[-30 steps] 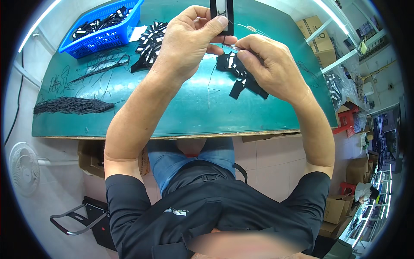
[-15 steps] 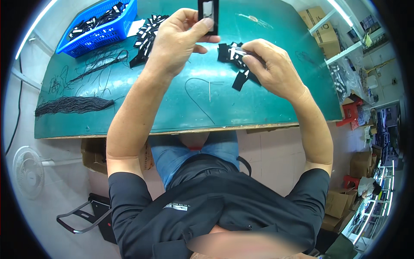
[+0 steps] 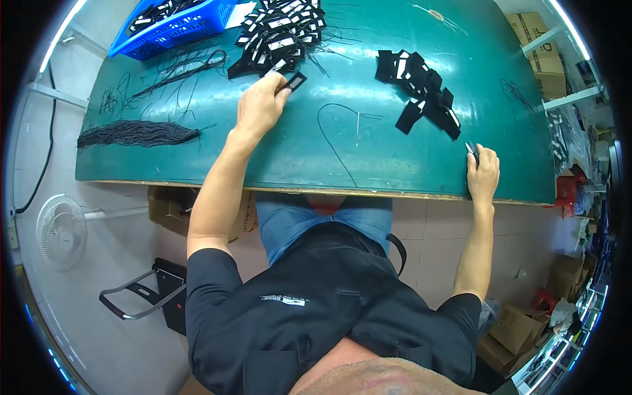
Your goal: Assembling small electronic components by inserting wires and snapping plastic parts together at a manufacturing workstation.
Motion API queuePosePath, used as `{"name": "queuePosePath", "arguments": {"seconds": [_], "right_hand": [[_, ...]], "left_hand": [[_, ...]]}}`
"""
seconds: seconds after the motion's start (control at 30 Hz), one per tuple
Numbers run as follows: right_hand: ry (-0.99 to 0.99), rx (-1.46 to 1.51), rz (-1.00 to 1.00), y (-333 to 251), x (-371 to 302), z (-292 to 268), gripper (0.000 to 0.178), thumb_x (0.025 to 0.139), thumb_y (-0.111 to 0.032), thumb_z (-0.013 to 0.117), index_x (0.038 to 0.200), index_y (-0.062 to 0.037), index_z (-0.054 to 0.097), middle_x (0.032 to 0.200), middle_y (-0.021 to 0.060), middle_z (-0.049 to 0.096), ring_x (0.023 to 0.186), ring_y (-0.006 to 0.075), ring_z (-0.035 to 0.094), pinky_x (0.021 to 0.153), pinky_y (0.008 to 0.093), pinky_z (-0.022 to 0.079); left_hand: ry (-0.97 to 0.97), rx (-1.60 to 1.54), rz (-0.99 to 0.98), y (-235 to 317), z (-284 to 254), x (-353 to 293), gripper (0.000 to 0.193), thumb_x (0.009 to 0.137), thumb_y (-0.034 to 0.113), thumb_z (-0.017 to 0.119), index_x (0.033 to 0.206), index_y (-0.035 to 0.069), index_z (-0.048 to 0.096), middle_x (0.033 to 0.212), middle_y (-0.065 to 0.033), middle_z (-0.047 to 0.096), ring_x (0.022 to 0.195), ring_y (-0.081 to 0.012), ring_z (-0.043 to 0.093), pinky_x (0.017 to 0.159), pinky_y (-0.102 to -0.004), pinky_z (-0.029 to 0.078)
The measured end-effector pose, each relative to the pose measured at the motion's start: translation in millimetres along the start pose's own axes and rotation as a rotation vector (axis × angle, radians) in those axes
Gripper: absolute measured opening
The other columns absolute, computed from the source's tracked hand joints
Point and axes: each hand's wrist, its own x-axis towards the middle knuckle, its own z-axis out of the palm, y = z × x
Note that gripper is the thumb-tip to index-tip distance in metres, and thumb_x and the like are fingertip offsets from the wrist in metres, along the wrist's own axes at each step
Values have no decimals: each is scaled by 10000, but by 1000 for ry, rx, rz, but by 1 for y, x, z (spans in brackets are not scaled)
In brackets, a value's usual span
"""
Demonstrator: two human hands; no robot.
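My left hand point(image 3: 262, 105) is closed at the near edge of a large pile of black pieces with white labels point(image 3: 283, 33). A flat black rectangular piece point(image 3: 297, 81) with a grey window sticks out by its fingertips. At the right of the table, close to the front edge, my right hand point(image 3: 485, 172) is closed around a small pointed tool point(image 3: 472, 153) with a dark body and a bright tip; its exact kind is not clear. Beyond that hand lies a smaller heap of black labelled pieces point(image 3: 421, 85).
On the green table point(image 3: 263, 164) lie a needle point(image 3: 358, 128) with dark thread, a bundle of black cords point(image 3: 138, 133) and loose strands point(image 3: 178, 76). A blue basket point(image 3: 178, 29) of black pieces stands far left. Cardboard boxes point(image 3: 536, 49) stand beyond the right edge.
My left hand has lowered the black piece from in front of me to the large pile on the left. My right hand has left the small heap and moved right and nearer. The view has shifted.
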Motion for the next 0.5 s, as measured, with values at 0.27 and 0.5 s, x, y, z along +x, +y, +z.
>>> {"name": "queuePosePath", "arguments": {"seconds": [0.27,0.5], "right_hand": [[-94,704,-243,-112,50,20,161,857,-48,709,1015,-30,686,998,134,654,897,307,649,783,368,522],[-227,547,-473,-155,94,78,204,825,-76,716,1016,-54,650,998,93,609,947,314,621,769,400,519]], "left_hand": [[319,258,356,33,44,12,215,819,143,764,997,63,673,971,-117,667,906,-329,648,789,-418,520],[62,-60,346,82,89,-16,198,824,79,753,1006,44,685,983,-116,670,929,-310,656,808,-384,530]]}}
